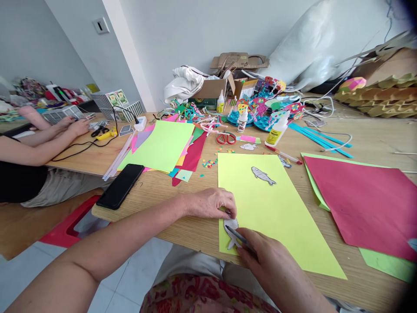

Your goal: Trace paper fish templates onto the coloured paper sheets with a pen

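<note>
Fish cutout (232,223) lay near near-left corner of 1 yellow sheet (276,217), held by left hand (216,202), fingers curled, presumably for steadiness; right hand (272,257) grasped 1 grey pen (241,238).

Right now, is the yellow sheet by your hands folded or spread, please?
Spread: the yellow sheet lies flat on the table, all four corners visible.

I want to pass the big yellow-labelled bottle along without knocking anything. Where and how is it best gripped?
Probably around the labelled body of the bottle, below its tapering nozzle, coming in from the right. It stands on its base; flat blue strips lie to its right, while colourful crafts crowd behind it.
</note>
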### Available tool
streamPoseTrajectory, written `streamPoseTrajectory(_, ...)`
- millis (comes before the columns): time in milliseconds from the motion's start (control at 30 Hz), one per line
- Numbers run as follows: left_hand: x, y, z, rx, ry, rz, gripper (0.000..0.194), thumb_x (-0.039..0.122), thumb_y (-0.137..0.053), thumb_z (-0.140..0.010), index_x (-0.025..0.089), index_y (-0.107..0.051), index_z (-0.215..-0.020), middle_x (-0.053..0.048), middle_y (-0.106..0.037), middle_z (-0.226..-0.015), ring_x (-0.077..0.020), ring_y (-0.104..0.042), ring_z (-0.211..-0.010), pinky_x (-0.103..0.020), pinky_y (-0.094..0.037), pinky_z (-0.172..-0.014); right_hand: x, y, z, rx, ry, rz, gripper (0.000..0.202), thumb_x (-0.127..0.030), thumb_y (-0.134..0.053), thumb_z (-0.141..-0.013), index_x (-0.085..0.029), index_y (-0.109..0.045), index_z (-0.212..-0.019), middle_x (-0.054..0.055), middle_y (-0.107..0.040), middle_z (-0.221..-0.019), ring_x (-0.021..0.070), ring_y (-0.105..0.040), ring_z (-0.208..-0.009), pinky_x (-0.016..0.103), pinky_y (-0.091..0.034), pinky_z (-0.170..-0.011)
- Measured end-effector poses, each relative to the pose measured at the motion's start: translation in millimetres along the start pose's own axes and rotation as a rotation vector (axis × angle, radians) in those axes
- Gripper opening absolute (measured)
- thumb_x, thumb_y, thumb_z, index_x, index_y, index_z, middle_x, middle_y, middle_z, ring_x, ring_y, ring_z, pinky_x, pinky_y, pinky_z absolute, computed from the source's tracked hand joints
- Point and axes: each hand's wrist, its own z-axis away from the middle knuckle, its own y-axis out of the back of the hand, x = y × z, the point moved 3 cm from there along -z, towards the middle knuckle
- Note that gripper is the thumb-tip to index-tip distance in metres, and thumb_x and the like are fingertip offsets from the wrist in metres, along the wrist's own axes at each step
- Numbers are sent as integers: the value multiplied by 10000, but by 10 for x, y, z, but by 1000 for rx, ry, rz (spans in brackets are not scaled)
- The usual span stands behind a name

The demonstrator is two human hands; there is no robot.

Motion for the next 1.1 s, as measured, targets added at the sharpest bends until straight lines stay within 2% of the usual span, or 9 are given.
streamPoseTrajectory(167, -6, -16, -9, 9, -3, -12, 36, 118, -644, -780, 138, -647, -810, -30, -586, -839, -129, -540, -837, -212, -392, -800, 2, -7, -11, 9, 13, 37, 311, -157, -415, -796, -192, -635, -1012, 67, -706, -884, 211, -655, -833, 256, -442, -674)
streamPoseTrajectory(333, -22, -15, 1, 19, 8, 28, 64, 145, -643, -789, 158, -639, -852, -26, -590, -863, -131, -540, -852, -216, -387, -813, -19, 6, -7, 32, 29, 69, 317, -153, -424, -801, -193, -626, -1042, 62, -708, -925, 213, -660, -839, 259, -444, -672)
streamPoseTrajectory(533, -39, -21, 16, 11, 49, 72, 92, 149, -658, -777, 171, -642, -865, -30, -592, -893, -138, -541, -879, -216, -383, -833, -51, 1, 18, 33, 47, 59, 283, -151, -387, -828, -200, -626, -972, 57, -703, -886, 207, -657, -807, 265, -443, -655)
streamPoseTrajectory(867, -35, -32, 21, -5, 21, 29, 122, 197, -679, -766, 166, -632, -875, -34, -580, -917, -144, -530, -900, -219, -374, -842, -47, 14, 33, -64, -18, 136, 333, -147, -399, -805, -199, -612, -1055, 74, -705, -969, 249, -657, -894, 319, -467, -713)
streamPoseTrajectory(1033, -38, -41, 22, -1, -21, 5, 120, 207, -667, -777, 166, -616, -877, -38, -579, -919, -151, -523, -897, -235, -374, -842, -75, 75, 61, -81, -11, 94, 327, -287, -446, -827, -217, -613, -1100, 74, -720, -930, 276, -669, -865, 359, -497, -706)
streamPoseTrajectory(1100, -37, -43, 22, -7, -26, 3, 105, 214, -657, -786, 171, -610, -869, -38, -578, -917, -153, -521, -897, -238, -375, -839, -86, 170, 93, -25, 27, 25, 336, -366, -403, -860, -219, -639, -1048, 79, -721, -913, 265, -673, -844, 346, -513, -683)
